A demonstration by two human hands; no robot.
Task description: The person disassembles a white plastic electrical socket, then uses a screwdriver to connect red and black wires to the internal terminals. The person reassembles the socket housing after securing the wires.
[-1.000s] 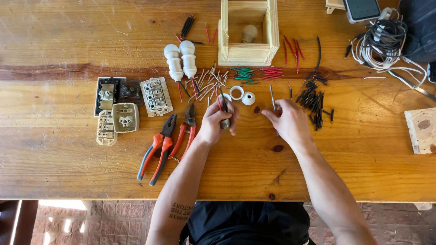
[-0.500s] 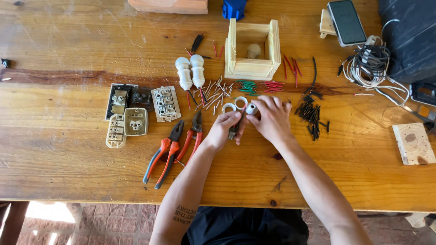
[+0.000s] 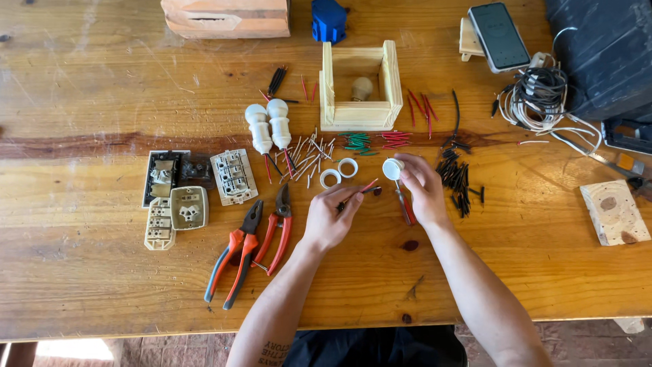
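Note:
My left hand [image 3: 331, 219] pinches a short red wire piece [image 3: 369, 185] that points toward my right hand. My right hand [image 3: 422, 190] holds a small white round socket part [image 3: 392, 168] at its fingertips, with a red-handled screwdriver [image 3: 406, 207] tucked under the palm. Both hands hover just above the wooden table [image 3: 102, 285], a few centimetres apart. Two white rings [image 3: 339, 172] lie just left of the round part. A heap of stripped wire bits [image 3: 305, 151] lies beyond them.
Two orange-handled pliers [image 3: 251, 248] lie left of my left hand, beside several switch and outlet plates [image 3: 197, 190]. Two white lamp holders [image 3: 269, 126], an open wooden box [image 3: 358, 112], black wire bits [image 3: 456, 178], a phone [image 3: 499, 35], a cable bundle [image 3: 536, 95] and a wood block [image 3: 614, 212] surround the hands.
My right hand has drawn back to the right from the white rings, now with the white round part in its fingers. My left hand has lowered slightly, holding the red wire out.

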